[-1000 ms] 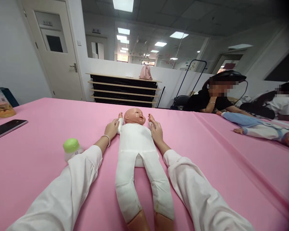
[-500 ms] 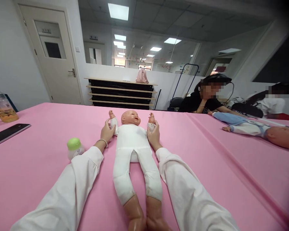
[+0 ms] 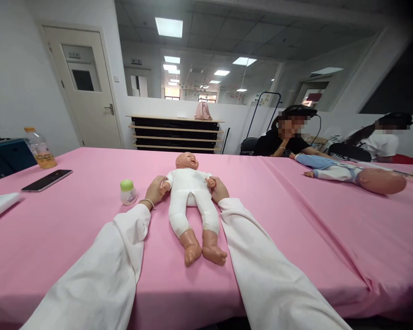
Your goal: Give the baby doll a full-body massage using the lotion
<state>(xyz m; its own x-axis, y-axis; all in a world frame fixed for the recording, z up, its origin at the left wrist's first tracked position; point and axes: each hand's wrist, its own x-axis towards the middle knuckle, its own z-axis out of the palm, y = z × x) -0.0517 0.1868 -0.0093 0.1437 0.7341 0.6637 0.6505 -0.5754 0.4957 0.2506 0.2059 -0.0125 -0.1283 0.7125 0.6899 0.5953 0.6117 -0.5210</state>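
Note:
A baby doll with a white cloth body lies on its back on the pink tablecloth, its head away from me and its bare feet toward me. My left hand is closed round the doll's hand on the left side. On the other side my right hand grips the doll's other hand. Both of the doll's arms are down beside its body. A small white jar with a green lid stands to the left of my left hand.
At the left are a phone, a bottle of amber drink and a white object. A second doll in blue and white lies at the right. Two people sit beyond it; one person wears black.
The doll's arms have come down from beside its head to its sides, with my hands on them. My view has tilted and pulled back, showing the feet and the near table edge.

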